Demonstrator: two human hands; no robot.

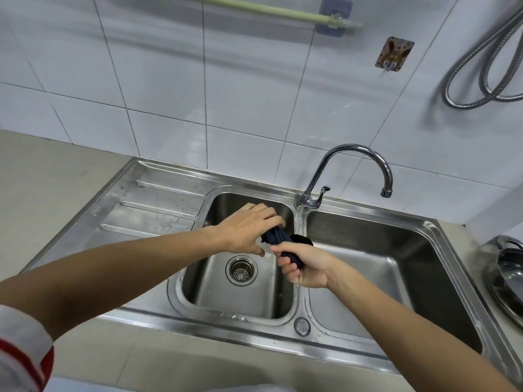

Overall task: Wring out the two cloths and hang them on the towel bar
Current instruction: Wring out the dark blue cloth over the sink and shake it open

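Over the left basin (198, 290), 2 hands grip 1 twisted dark cloth (278, 239): the left hand (246, 229) clenches its upper end, the right hand (304, 264) its lower end. Water runs off the right hand. Around them: 2 basins, 1 tap (353, 165), 1 towel bar (254, 8), bare, above on the wall.

This is a home kitchen or utility wash area. A stainless double-bowl sink (368, 267) with a ribbed drainboard (147, 213) and a gooseneck tap (353, 171) sits in a beige counter (51, 188) against white wall tiles (240, 94). A green towel bar (254, 8), a stick-on hook (394, 53) and a metal shower hose (481, 66) hang on the wall.
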